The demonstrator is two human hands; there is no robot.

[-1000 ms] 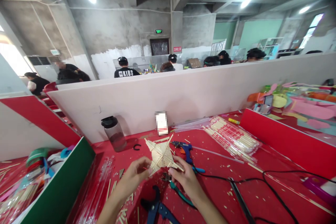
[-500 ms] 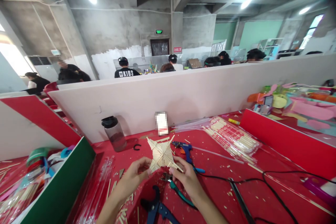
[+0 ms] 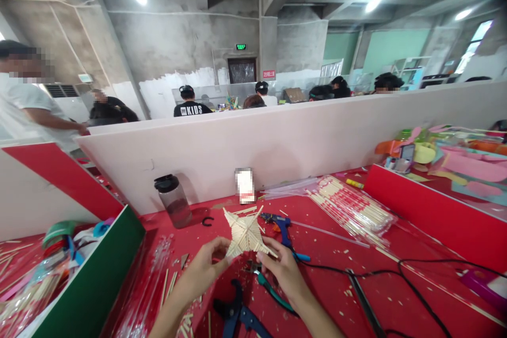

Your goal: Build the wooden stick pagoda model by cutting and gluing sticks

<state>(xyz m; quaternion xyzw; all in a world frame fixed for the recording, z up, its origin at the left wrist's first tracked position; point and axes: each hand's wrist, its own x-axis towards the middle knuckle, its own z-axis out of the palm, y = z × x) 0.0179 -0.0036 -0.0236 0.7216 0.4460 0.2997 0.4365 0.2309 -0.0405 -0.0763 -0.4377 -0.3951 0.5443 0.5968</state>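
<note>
Left hand [image 3: 209, 265] and right hand [image 3: 284, 268]: fingers curled, thumbs nearly closed, each gripping a near point of the stick star [image 3: 245, 233] at mid-bench. Glue gun [image 3: 282, 227] sits just beside the star's right edge; pliers [image 3: 271, 291] crowd the right hand. Chip-strewn bench [image 3: 322, 288] lies open rightward. White partition [image 3: 317, 140] bounds the far edge; green board [image 3: 89, 280], the left.

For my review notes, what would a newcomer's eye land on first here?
Most likely the pale, star-like piece of thin sticks, held between the left hand and right hand above the red table. The blue glue gun just beyond the right hand would probably come next, then the plastic-wrapped sticks farther right. A dark-lidded bottle also stands out, near the white partition at the left.
</note>
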